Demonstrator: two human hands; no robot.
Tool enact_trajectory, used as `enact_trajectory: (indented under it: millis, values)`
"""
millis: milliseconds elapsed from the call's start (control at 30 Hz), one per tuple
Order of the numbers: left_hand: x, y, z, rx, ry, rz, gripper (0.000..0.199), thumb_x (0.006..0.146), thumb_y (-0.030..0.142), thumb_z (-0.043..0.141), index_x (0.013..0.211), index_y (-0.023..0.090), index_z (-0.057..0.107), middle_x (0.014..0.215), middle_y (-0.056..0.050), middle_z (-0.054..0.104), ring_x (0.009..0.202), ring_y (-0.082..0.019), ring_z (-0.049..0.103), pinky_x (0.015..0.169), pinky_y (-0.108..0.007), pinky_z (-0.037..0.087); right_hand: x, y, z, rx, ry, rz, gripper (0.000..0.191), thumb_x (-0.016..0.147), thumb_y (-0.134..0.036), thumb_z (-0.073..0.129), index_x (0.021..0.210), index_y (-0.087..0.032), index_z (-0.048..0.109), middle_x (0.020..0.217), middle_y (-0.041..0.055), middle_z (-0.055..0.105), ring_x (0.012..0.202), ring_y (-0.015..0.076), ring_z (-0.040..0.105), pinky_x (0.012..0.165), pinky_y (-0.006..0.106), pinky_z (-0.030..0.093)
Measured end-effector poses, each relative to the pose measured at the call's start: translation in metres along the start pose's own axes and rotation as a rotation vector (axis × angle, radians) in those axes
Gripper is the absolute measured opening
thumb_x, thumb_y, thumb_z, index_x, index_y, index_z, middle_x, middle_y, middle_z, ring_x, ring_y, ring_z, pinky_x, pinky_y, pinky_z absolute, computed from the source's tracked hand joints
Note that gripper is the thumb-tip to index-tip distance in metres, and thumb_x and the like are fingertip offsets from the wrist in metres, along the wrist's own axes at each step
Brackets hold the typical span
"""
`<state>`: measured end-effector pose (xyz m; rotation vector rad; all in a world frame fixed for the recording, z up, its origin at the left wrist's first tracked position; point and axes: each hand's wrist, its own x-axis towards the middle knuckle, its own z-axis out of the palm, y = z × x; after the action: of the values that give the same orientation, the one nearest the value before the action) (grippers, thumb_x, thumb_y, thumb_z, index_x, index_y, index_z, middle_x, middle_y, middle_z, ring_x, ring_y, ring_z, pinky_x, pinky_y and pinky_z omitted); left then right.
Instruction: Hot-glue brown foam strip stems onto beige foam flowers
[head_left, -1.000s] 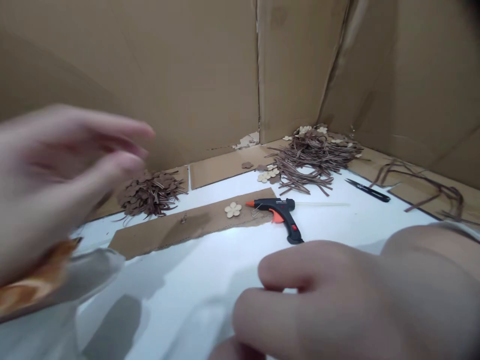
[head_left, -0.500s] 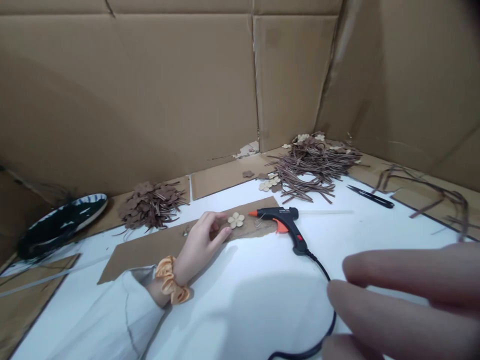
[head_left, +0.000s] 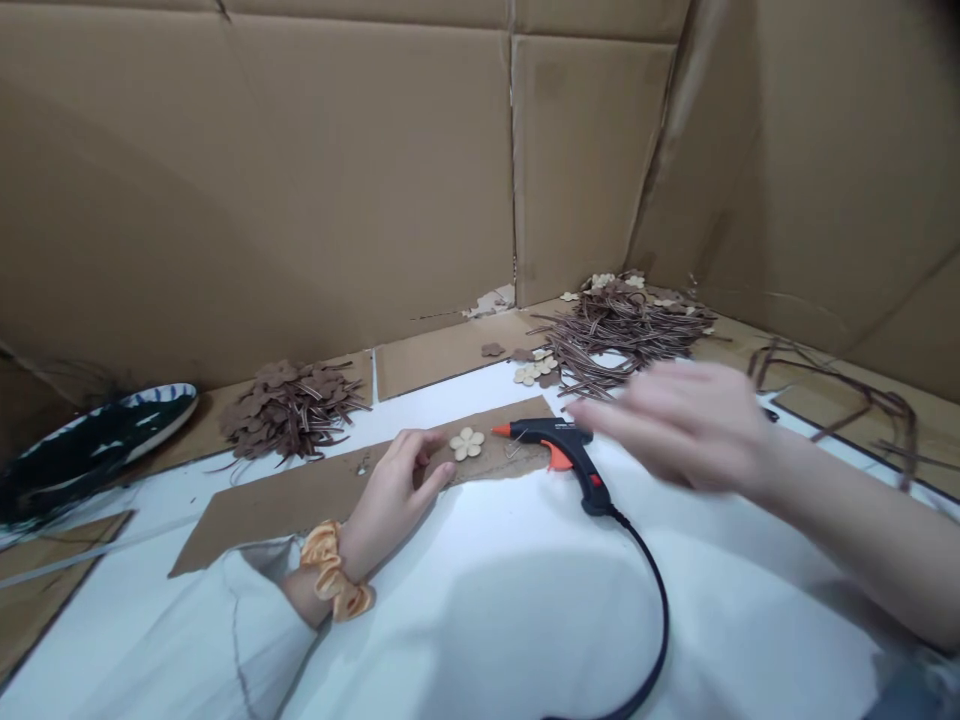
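Observation:
My left hand (head_left: pixel 401 475), with an orange scrunchie (head_left: pixel 337 570) at the wrist, rests on a cardboard strip (head_left: pixel 262 510). Its thumb and forefinger are apart, right beside a cream five-petal flower (head_left: pixel 467 443) lying flat. To the flower's right a black and orange glue gun (head_left: pixel 574 450) lies with its nozzle pointing at it. My right hand (head_left: pixel 682 425), blurred by motion, hovers above the glue gun's back end with fingers stretched out and nothing visible in them. The hand covers the glue stick.
Brown flower cut-outs and strips (head_left: pixel 292 410) are heaped at left, beside a blue-rimmed plate (head_left: pixel 165 402) of dark strands. Another pile of brown strips (head_left: pixel 622 325) with cream flowers (head_left: pixel 536 370) sits at the back. The gun's cord (head_left: pixel 664 610) curves forward. Cardboard walls (head_left: pixel 300 180) enclose the table.
My right hand has moved from the near right corner forward and left, over the glue gun's rear. My left hand and the flower stay together. The view has shifted slightly.

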<state>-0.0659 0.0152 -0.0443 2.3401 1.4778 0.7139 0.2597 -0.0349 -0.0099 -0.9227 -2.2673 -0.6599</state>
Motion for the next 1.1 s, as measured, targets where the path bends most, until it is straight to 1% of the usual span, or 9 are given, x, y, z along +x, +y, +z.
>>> enact_trajectory:
  millis: [33,67,133,233,433,633,800,967,1100]
  values:
    - [0.0,0.0,0.0,0.003,-0.006,0.001,0.031,0.087,0.038,0.048,0.108,0.017,0.056,0.092,-0.007,0.058,0.08,-0.02,0.055,0.071,-0.034,0.046,0.02,0.013,0.01,-0.027,-0.099,0.002,0.024,0.089,-0.02,0.044,0.1,-0.024,0.065,0.074,0.0036,0.067,0.063,0.0145,0.058,0.055,0.026,0.038]
    - [0.001,0.0,0.0,0.004,-0.012,0.002,0.032,0.086,0.038,0.048,0.11,0.017,0.056,0.093,-0.008,0.058,0.081,-0.021,0.055,0.071,-0.034,0.046,0.034,0.024,0.019,-0.077,-0.217,0.087,0.026,0.089,-0.018,0.042,0.103,-0.021,0.065,0.078,0.0048,0.068,0.064,0.0148,0.059,0.055,0.026,0.037]
    - [0.002,0.0,0.0,0.0,-0.029,0.002,0.034,0.086,0.038,0.049,0.112,0.017,0.056,0.096,-0.009,0.057,0.081,-0.021,0.055,0.072,-0.035,0.047,0.049,0.044,0.037,-0.098,-0.451,0.256,0.029,0.091,-0.017,0.039,0.105,-0.019,0.065,0.095,0.0074,0.068,0.075,0.0159,0.062,0.058,0.025,0.04]
    - [0.005,-0.001,0.001,-0.005,-0.052,-0.022,0.037,0.085,0.039,0.051,0.114,0.017,0.057,0.098,-0.009,0.057,0.081,-0.021,0.055,0.073,-0.036,0.047,0.043,0.064,0.059,-0.104,-0.561,0.312,0.025,0.09,-0.017,0.044,0.092,-0.018,0.069,0.093,0.0081,0.069,0.08,0.0181,0.064,0.062,0.025,0.042]
    - [0.008,0.0,0.004,-0.011,-0.072,-0.048,0.039,0.084,0.041,0.052,0.113,0.016,0.057,0.107,-0.01,0.055,0.09,-0.023,0.056,0.08,-0.037,0.047,0.026,0.081,0.084,-0.123,-0.644,0.333,0.025,0.087,-0.013,0.047,0.089,-0.016,0.072,0.093,0.0131,0.069,0.091,0.0253,0.06,0.073,0.032,0.043]
    - [0.011,0.003,0.005,0.052,-0.057,-0.062,0.041,0.082,0.044,0.055,0.113,0.017,0.058,0.104,-0.009,0.057,0.084,-0.022,0.057,0.077,-0.035,0.048,0.027,0.08,0.087,-0.105,-0.64,0.324,0.021,0.084,-0.012,0.051,0.084,-0.012,0.072,0.094,0.0162,0.068,0.093,0.0257,0.058,0.076,0.032,0.041]
    - [0.012,0.004,0.006,0.081,-0.071,-0.069,0.041,0.083,0.042,0.054,0.115,0.017,0.059,0.101,-0.008,0.056,0.081,-0.021,0.056,0.077,-0.035,0.047,0.025,0.083,0.077,-0.048,-0.579,0.344,0.024,0.084,-0.01,0.048,0.081,-0.015,0.072,0.087,0.012,0.072,0.083,0.0225,0.063,0.072,0.031,0.04]
    - [0.012,0.003,0.009,0.055,-0.046,-0.085,0.036,0.085,0.039,0.051,0.111,0.017,0.06,0.102,-0.008,0.055,0.08,-0.02,0.056,0.078,-0.035,0.047,0.022,0.082,0.068,-0.002,-0.397,0.448,0.026,0.087,-0.016,0.045,0.088,-0.014,0.072,0.089,0.0115,0.074,0.083,0.0245,0.065,0.079,0.034,0.042]
    - [0.011,0.005,0.009,0.038,-0.053,-0.096,0.035,0.086,0.036,0.049,0.111,0.016,0.061,0.1,-0.009,0.054,0.079,-0.021,0.055,0.079,-0.037,0.046,0.026,0.071,0.058,0.066,-0.233,0.553,0.027,0.088,-0.02,0.043,0.094,-0.015,0.069,0.086,0.008,0.074,0.077,0.0209,0.067,0.071,0.03,0.047]
